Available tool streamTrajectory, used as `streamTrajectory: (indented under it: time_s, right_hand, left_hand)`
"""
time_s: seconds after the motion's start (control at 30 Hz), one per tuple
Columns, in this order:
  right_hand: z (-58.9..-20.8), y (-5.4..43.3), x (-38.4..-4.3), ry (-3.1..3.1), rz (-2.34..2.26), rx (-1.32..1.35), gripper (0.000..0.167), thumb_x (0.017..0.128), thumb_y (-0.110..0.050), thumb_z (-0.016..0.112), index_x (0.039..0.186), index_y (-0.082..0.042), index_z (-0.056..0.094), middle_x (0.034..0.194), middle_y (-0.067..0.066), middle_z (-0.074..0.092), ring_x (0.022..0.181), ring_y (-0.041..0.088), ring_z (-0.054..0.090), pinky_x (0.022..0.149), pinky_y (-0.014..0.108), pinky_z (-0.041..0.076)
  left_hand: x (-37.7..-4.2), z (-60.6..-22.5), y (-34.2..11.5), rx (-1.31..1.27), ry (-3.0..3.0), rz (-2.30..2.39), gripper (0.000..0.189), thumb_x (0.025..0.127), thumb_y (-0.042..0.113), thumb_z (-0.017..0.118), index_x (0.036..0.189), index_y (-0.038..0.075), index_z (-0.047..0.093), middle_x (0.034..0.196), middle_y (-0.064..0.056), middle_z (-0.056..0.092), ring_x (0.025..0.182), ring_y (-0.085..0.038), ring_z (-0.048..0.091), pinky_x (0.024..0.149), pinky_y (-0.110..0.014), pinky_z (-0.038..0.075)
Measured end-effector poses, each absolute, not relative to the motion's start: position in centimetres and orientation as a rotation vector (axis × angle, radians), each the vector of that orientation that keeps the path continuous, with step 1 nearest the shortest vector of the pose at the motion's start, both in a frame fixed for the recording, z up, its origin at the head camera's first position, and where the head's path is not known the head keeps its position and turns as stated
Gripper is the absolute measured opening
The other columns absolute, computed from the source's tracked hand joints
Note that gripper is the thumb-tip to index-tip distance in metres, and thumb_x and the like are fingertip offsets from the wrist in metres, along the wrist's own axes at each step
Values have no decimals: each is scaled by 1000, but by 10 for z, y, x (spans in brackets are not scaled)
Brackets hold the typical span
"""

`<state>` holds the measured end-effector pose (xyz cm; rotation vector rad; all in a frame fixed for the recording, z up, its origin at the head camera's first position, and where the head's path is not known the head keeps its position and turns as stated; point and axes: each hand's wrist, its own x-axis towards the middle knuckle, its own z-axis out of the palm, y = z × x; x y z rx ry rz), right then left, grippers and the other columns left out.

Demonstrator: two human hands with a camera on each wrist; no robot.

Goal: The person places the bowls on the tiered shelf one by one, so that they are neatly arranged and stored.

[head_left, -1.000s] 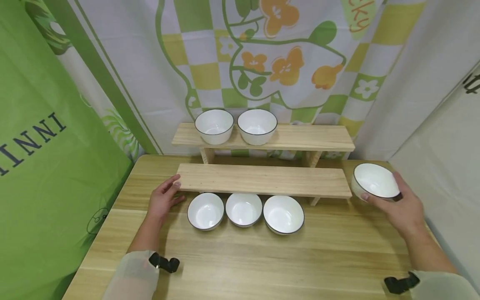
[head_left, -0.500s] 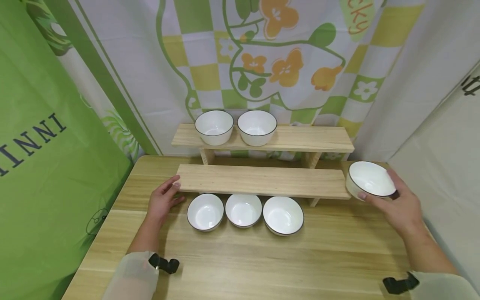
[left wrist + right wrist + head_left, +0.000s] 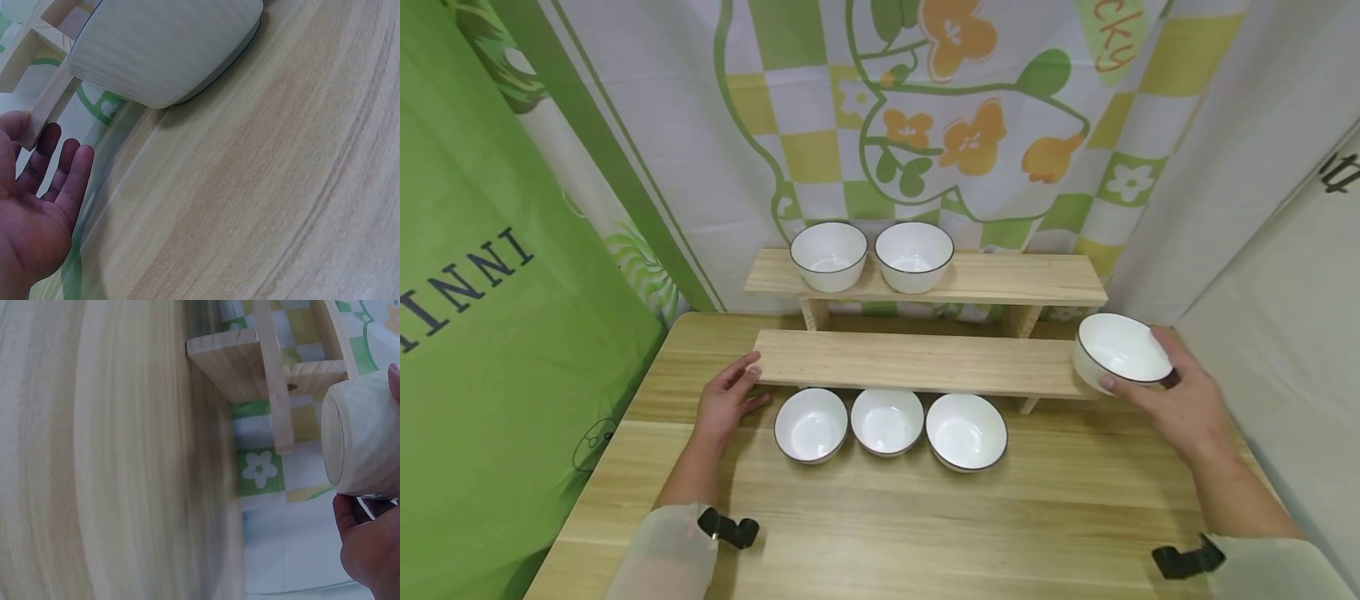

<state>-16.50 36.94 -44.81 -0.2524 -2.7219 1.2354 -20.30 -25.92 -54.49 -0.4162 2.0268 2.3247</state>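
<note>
At the left end of the two-tier wooden shelf [image 3: 917, 362], my left hand [image 3: 722, 402] holds the corner of the lower board between its fingers. The left wrist view shows that board end between the digits, with the other fingers [image 3: 78, 178] extended. My right hand [image 3: 1187, 400] grips a white bowl [image 3: 1122, 346] with a dark rim by its right side, thumb in front. The bowl is slightly tilted at the right end of the lower board; whether it touches cannot be told. In the right wrist view its base [image 3: 335, 447] shows beside the shelf.
Two white bowls [image 3: 829, 257] stand on the left half of the upper board [image 3: 1022, 275]. Several more things line the scene: three bowls [image 3: 887, 422] sit in a row on the wooden table [image 3: 925, 525] before the shelf. A patterned curtain [image 3: 820, 100] hangs behind.
My right hand has carried its bowl leftward and slightly up, from beside the shelf to the lower board's right end. The left hand has stayed at the board's left end.
</note>
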Motion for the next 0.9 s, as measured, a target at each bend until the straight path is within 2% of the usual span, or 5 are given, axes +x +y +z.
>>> streamTrajectory:
  time_s: [0.23, 0.37, 0.67, 0.83, 0.9]
  right_hand:
    - [-438, 358, -169, -2737, 1263, -252, 113, 84, -49, 86, 168, -29, 12, 170, 17, 19, 148, 48, 29, 126, 50, 23]
    - [-433, 352, -170, -2737, 1270, -241, 115, 83, -49, 87, 168, -29, 11, 170, 16, 18, 150, 47, 28, 125, 58, 22]
    - [-424, 344, -175, -2752, 1242, -235, 111, 82, -50, 87, 167, -30, 19, 164, 22, 32, 144, 43, 37, 121, 40, 31]
    - [-416, 337, -180, -2751, 1279, -219, 112, 82, -50, 87, 167, -29, 18, 167, 18, 28, 146, 41, 35, 122, 44, 32]
    - [-414, 334, -183, -2741, 1281, -203, 112, 82, -50, 88, 167, -27, 19, 167, 16, 29, 146, 40, 37, 118, 32, 36]
  left_hand:
    - [-203, -546, -260, -424, 2027, 2332, 53, 104, 25, 67, 152, 9, 52, 141, -6, 52, 114, -13, 58, 102, -44, 57]
    - [-204, -547, -260, -430, 1998, 2351, 53, 104, 23, 66, 153, 9, 52, 143, -4, 51, 112, -12, 59, 104, -46, 56]
    - [-204, -547, -260, -429, 2003, 2349, 53, 104, 24, 67, 152, 9, 52, 144, -3, 50, 110, -11, 58, 102, -44, 58]
    - [-204, -547, -260, -413, 2008, 2344, 55, 103, 26, 68, 153, 9, 52, 151, -3, 47, 111, -12, 57, 101, -43, 58]
    - [-204, -547, -261, -413, 2010, 2342, 55, 103, 26, 68, 153, 9, 52, 153, -3, 46, 112, -13, 57, 101, -43, 58]
